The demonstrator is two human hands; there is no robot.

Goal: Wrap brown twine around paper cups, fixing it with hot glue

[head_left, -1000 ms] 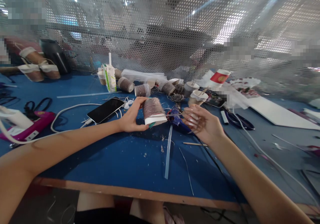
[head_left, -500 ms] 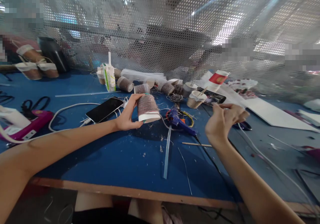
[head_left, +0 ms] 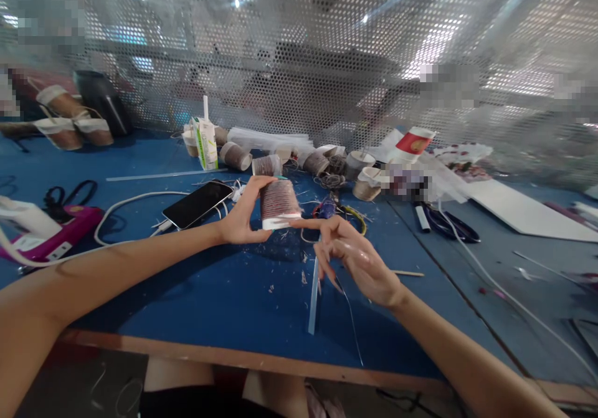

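My left hand is wrapped around a paper cup wound with brownish-pink twine, its white rim facing me. The cup is tilted and held above the table. My right hand has its index finger stretched to the right side of that rim, seemingly touching it. The other fingers are loosely bent and apart, and no object shows in them. Behind this hand lies a blue glue gun, mostly covered. A clear glue stick and a thin strand of string lie below the hand.
A phone with a white cable lies left of the cup. Several twine-wrapped cups, a drink carton and a red-and-white cup line the back. At left sits a magenta power strip. A wooden stick lies right.
My right hand has come left from beside the phone at the back right to the cup's rim, now covering much of the glue gun. My left hand still holds the cup, nearly in place.
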